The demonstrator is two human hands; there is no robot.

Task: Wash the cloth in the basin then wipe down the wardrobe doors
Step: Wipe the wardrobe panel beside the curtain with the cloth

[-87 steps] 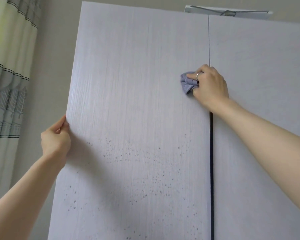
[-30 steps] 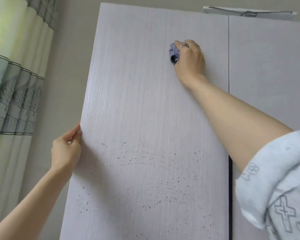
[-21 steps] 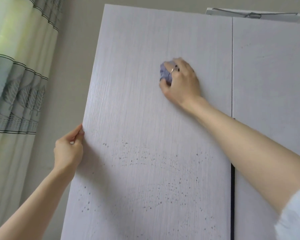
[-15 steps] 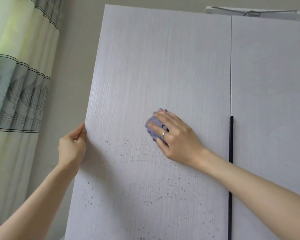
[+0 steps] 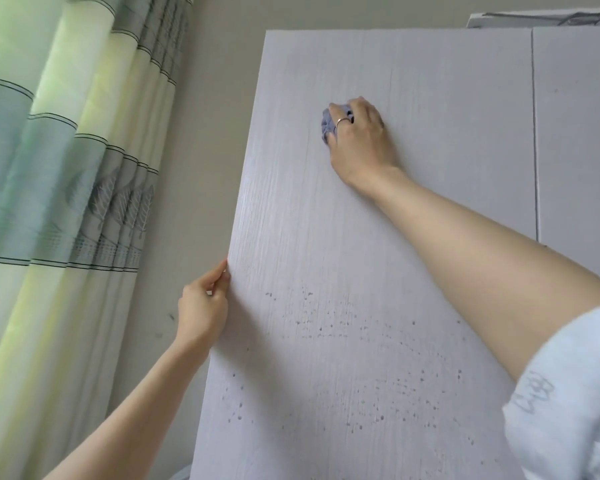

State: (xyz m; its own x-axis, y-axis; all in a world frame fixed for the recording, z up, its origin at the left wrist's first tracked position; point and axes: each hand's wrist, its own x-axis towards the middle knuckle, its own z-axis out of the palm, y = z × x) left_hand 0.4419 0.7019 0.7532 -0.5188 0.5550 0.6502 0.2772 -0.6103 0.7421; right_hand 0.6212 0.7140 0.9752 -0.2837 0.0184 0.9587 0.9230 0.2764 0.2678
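Right hand (image 5: 359,140) fingers grip cloth (image 5: 326,124) against door (image 5: 326,271); left hand (image 5: 201,311) seemingly pinches its edge.

Right hand (image 5: 359,140) reaches up with arm outstretched, fingers (image 5: 340,114) curled in a grip; left hand (image 5: 201,311) lower, fingers pinching.

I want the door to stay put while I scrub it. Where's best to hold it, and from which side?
Hold the left door by its free left edge, coming from the left, as the left hand does: that thin edge stands clear of the wall, so fingers can wrap behind it. The right hand presses the cloth higher up.
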